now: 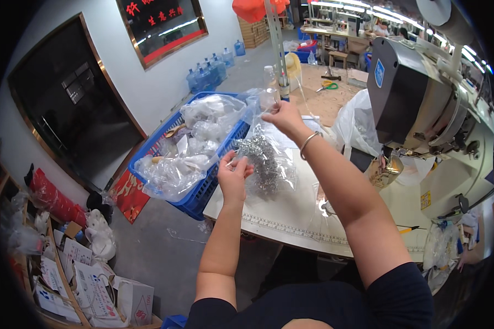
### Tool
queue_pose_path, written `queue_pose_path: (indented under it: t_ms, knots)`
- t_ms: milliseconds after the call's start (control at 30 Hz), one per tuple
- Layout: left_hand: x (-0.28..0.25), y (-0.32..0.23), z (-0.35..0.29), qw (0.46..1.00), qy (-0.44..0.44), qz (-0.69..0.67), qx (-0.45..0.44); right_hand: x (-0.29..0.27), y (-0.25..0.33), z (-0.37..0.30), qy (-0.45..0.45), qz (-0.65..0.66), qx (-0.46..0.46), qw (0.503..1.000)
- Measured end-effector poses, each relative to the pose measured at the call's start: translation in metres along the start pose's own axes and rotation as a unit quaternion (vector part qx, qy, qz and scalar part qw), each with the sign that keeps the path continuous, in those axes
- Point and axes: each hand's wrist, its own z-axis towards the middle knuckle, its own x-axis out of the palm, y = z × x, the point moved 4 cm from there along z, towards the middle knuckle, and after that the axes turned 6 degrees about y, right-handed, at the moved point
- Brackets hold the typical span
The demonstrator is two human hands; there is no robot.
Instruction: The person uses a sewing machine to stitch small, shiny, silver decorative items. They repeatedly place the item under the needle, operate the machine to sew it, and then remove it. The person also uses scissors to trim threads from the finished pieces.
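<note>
A clear plastic bag holding a mass of small, shiny silver-grey pieces is between my hands at the table's left end. The kind of pieces is too small to make out. My right hand, a bangle on its wrist, pinches the bag's upper part. Lower down, the curled fingers of my left hand grip the bag's left side. Just left of them stands a blue plastic basket, heaped with crumpled clear plastic bags.
A sewing machine rises at the right of the white table, which has a measuring tape along its near edge. Scissors and a hammer lie farther back. Cartons crowd the lower left; water bottles line the wall.
</note>
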Motion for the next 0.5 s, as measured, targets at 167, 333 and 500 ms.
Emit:
queue_pose_path:
  t_ms: [167, 333, 500]
  knots:
    - [-0.013, 0.019, 0.002, 0.999, 0.006, -0.035, -0.038, -0.017, -0.009, -0.060, -0.266, -0.064, -0.097, 0.957]
    - [-0.029, 0.025, -0.019, 0.998, 0.041, 0.014, -0.048, -0.046, -0.047, -0.191, 0.042, -0.070, -0.125, 0.989]
    - [-0.090, -0.018, -0.003, 0.929, -0.110, 0.297, 0.192, -0.103, -0.085, -0.320, 0.051, -0.115, -0.012, 0.992]
